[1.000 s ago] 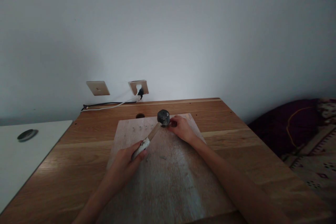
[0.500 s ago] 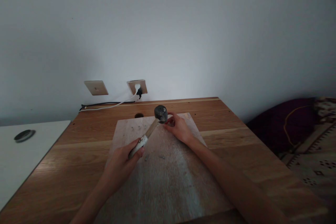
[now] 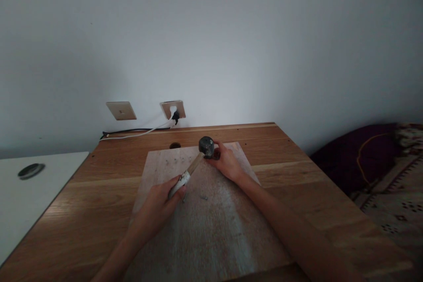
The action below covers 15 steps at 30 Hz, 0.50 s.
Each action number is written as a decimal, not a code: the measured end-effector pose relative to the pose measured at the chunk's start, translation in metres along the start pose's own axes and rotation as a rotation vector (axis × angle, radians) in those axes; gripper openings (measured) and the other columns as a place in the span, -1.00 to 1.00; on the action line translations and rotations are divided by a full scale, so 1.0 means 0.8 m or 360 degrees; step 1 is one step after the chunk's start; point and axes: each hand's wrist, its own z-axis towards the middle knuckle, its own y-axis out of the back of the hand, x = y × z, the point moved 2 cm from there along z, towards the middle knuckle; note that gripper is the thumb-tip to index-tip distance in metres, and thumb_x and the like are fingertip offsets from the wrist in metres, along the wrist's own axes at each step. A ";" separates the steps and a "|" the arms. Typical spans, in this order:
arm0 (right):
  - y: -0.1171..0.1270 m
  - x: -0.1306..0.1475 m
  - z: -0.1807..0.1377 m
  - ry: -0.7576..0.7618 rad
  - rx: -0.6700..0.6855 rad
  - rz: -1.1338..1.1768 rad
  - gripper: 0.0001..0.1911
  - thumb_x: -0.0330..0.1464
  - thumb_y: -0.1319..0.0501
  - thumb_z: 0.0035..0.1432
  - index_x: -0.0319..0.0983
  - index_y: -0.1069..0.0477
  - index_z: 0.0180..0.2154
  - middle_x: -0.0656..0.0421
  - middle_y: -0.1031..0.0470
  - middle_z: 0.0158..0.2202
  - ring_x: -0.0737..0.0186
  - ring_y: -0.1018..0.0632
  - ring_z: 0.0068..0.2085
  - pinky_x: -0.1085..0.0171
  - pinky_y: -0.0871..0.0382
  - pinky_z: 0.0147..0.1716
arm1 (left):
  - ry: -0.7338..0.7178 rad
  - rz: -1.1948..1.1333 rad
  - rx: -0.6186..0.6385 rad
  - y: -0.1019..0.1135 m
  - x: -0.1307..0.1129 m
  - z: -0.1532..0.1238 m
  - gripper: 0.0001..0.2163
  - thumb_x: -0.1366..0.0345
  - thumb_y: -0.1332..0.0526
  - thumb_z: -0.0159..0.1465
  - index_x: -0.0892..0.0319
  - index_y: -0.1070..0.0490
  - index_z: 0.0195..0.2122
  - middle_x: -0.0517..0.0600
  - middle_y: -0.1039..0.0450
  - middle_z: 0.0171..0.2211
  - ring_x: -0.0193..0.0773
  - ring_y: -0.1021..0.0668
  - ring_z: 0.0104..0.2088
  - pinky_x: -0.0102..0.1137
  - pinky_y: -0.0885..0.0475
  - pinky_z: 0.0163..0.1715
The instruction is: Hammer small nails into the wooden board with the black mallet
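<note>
My left hand (image 3: 163,198) is wrapped round the white-taped handle of a mallet (image 3: 194,164) with a dark head. The mallet slants up and away over a pale wooden board (image 3: 211,238). Just right of the mallet head, my right hand (image 3: 227,162) has thumb and forefinger curled close together, partly behind the head. Whatever its fingertips hold is hidden. A loose nail (image 3: 204,197) lies on the board, and another small nail (image 3: 184,199) lies beside my left thumb. Several small nail heads (image 3: 175,159) dot the board's far left part.
The board lies on a brown wooden table (image 3: 99,211) against a wall. A socket (image 3: 178,109) with plugged-in cables (image 3: 142,132) is behind it. A white surface (image 3: 26,202) with a round dark object (image 3: 31,171) stands left; dark purple fabric (image 3: 350,154) is at right.
The mallet head has moved slightly right and down, nearer my right fingers. My left hand has shifted a little right with the handle. My right hand stays almost in place.
</note>
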 end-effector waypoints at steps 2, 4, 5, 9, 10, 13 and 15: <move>0.000 0.001 0.000 0.0009 0.0007 -0.0010 -0.41 -0.51 -0.41 0.06 -0.20 -0.38 0.13 0.17 -0.65 -0.27 0.19 -0.62 -0.28 0.28 -0.43 -0.28 | 0.0009 0.0004 0.0006 0.000 0.000 -0.002 -0.59 0.03 -0.08 0.35 0.14 -0.59 -0.01 0.00 -0.65 -0.38 -0.09 -0.63 -0.34 -0.32 -0.50 -0.21; 0.001 0.002 0.000 0.0013 0.0006 -0.0029 -0.41 -0.52 -0.41 0.04 -0.21 -0.39 0.12 0.17 -0.65 -0.28 0.19 -0.62 -0.29 0.28 -0.42 -0.28 | 0.0006 -0.0003 -0.0013 0.002 0.000 -0.004 -0.59 0.03 -0.09 0.35 0.13 -0.59 -0.01 0.00 -0.65 -0.38 -0.08 -0.64 -0.32 -0.31 -0.50 -0.19; 0.002 0.002 0.000 0.0013 0.0004 -0.0037 -0.41 -0.52 -0.41 0.04 -0.21 -0.39 0.12 0.16 -0.65 -0.28 0.19 -0.61 -0.29 0.28 -0.42 -0.28 | 0.0003 -0.0010 -0.0015 0.003 0.000 -0.005 -0.60 0.03 -0.09 0.34 0.12 -0.59 -0.03 0.01 -0.65 -0.36 -0.07 -0.64 -0.31 -0.31 -0.50 -0.19; 0.002 0.003 -0.002 0.0023 0.0017 -0.0061 -0.42 -0.49 -0.40 0.06 -0.24 -0.38 0.13 0.16 -0.64 -0.28 0.20 -0.60 -0.30 0.27 -0.42 -0.28 | 0.0016 -0.0017 -0.0016 0.004 0.000 -0.005 -0.61 0.03 -0.09 0.33 0.13 -0.60 -0.08 0.01 -0.66 -0.34 -0.08 -0.64 -0.33 -0.30 -0.51 -0.19; 0.001 0.003 -0.002 0.0030 0.0027 -0.0068 -0.43 -0.48 -0.39 0.08 -0.24 -0.38 0.13 0.16 -0.64 -0.28 0.20 -0.60 -0.30 0.27 -0.42 -0.28 | 0.0027 -0.0012 -0.0030 0.004 -0.001 -0.005 -0.60 0.03 -0.08 0.34 0.14 -0.59 -0.07 0.02 -0.66 -0.33 -0.08 -0.64 -0.33 -0.30 -0.51 -0.19; -0.001 0.001 0.000 0.0056 0.0043 -0.0103 -0.46 -0.48 -0.38 0.09 -0.24 -0.38 0.12 0.15 -0.63 -0.28 0.19 -0.60 -0.29 0.26 -0.43 -0.26 | 0.0035 -0.0009 -0.0024 0.003 -0.003 -0.005 -0.60 0.04 -0.09 0.34 0.14 -0.59 -0.02 0.03 -0.67 -0.28 -0.06 -0.66 -0.28 -0.30 -0.51 -0.18; 0.002 0.001 0.002 0.0085 0.0053 -0.0138 -0.44 -0.48 -0.39 0.08 -0.25 -0.36 0.12 0.14 -0.63 -0.26 0.18 -0.60 -0.27 0.24 -0.44 -0.24 | 0.0028 -0.0014 0.0007 0.002 -0.002 -0.006 -0.59 0.05 -0.10 0.33 0.15 -0.58 0.00 0.04 -0.68 -0.26 -0.05 -0.66 -0.27 -0.30 -0.51 -0.17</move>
